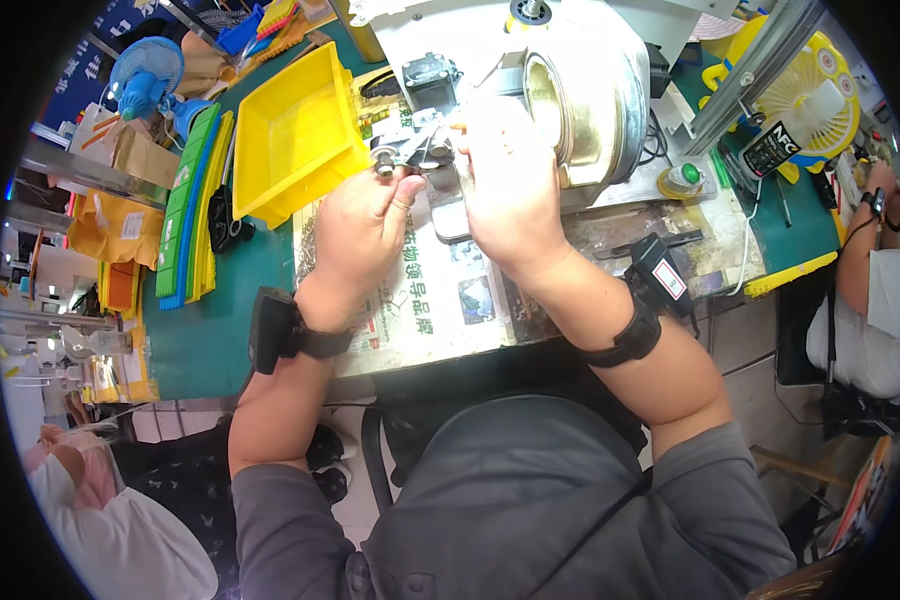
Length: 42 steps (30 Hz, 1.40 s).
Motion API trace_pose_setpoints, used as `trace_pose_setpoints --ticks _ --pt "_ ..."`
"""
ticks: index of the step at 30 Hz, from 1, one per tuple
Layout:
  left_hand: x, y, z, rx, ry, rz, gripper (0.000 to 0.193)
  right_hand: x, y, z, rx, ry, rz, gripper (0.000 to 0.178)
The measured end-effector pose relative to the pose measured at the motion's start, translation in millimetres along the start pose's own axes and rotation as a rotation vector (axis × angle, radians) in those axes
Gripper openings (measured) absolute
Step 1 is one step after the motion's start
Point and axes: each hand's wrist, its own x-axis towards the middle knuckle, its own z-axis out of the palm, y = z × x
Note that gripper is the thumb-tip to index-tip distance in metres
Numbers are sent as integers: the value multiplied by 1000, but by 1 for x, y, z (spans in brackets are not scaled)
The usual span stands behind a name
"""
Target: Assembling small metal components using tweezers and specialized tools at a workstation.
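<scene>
Head view: the left hand (360,235) is curled, its thumb close to the bent index finger, right at a small silver metal fixture with a bolt (410,152); whether they pinch anything, I cannot tell. The right hand (515,190) reaches forward just beside that fixture, its fingertips lost in glare, so its grip cannot be told either. Right next to it stands a broad, shiny, brass-coloured metal wheel (595,115), in front of a white machine panel (610,30). Farther right sits a round green push button (688,174). Left of the fixture, an open yellow plastic bin (295,135) rests tilted on the green bench (195,350), near stacked green, blue and yellow plastic strips (185,215). Beyond them is a blue fan (145,72).
</scene>
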Motion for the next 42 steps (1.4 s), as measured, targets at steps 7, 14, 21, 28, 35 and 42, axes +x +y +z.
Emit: trace_pose_setpoints --ticks 7,14,21,28,35,42 --pt "1 -1 0 59 80 92 21 6 -3 1 113 41 10 10" --pt "-3 -1 3 -59 -25 -53 21 6 -6 1 78 43 20 12" --pt "-17 51 -62 12 -81 -51 9 -52 -30 -74 480 -326 615 15" --pt "16 105 14 -75 8 46 57 -44 -35 -101 699 -83 542 18" --pt "5 77 -38 58 9 83 16 -44 28 -177 637 -84 656 20" --pt "4 53 -55 89 127 -24 10 20 92 -190 987 382 871 24"
